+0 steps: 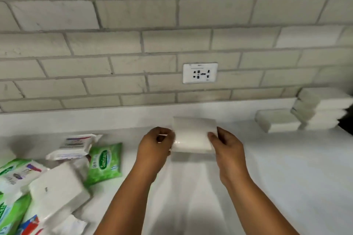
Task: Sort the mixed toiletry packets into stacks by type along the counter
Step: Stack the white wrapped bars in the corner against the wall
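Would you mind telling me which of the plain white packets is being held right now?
The white packet mid-counter, pinched between the left hand and right hand; the other white packets lie stacked at right or piled at left.

The white packet (193,135) between my left hand (154,145) and right hand (227,147) is in clear, glossy plastic film that shines at its left edge. Left of it, the green Sanicare packet (104,160) is shiny printed plastic. Under it, the white counter (286,168) looks smooth and matt. Behind it, the wall tiles (118,17) are pale, faintly veined, with rough grey grout, and the socket plate (200,73) is glossy white plastic.
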Available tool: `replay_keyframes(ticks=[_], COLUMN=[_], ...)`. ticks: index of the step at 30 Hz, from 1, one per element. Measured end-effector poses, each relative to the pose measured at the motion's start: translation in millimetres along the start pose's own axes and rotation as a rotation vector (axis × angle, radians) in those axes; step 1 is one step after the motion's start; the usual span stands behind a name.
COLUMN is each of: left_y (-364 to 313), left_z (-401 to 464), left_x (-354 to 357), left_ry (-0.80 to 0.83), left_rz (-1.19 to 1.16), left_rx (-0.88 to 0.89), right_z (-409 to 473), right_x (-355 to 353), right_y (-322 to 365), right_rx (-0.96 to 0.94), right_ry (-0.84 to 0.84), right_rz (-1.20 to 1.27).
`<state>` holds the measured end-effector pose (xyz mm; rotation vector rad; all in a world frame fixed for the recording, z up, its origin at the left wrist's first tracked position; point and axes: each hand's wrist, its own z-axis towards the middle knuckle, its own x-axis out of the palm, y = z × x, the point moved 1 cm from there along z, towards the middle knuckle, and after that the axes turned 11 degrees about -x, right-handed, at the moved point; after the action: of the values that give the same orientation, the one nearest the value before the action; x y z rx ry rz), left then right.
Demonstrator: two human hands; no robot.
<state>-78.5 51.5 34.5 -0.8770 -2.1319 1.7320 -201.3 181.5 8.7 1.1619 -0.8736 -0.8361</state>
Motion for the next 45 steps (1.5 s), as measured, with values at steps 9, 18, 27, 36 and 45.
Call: replay_keyframes(ticks=[9, 18, 27, 36, 45], left_y=[-9, -11, -17, -14, -16], left_z=[-46, -65, -39, -7, 2], left_x=[235, 412, 497, 515, 517], left_ry=[0.224, 0.401, 0.33, 0.26, 0.315], left_rz=[0.053, 0.096, 0.183, 0.211, 0.192], left_rx=[-0.063, -0.183, -0.16, -0.12, -0.14], right_z=[51, 94, 159, 202, 208], right_x=[-230, -394, -450, -451, -447], right_y=[11, 9, -23, -41, -41], right_rx=[0.017, 0.073, 0.14, 0.08, 0.071], right_ry=[-0.181, -0.382, -0.407, -0.307, -0.295], right_rz=[-0.156, -0.254, -0.291, -0.372, -0.483])
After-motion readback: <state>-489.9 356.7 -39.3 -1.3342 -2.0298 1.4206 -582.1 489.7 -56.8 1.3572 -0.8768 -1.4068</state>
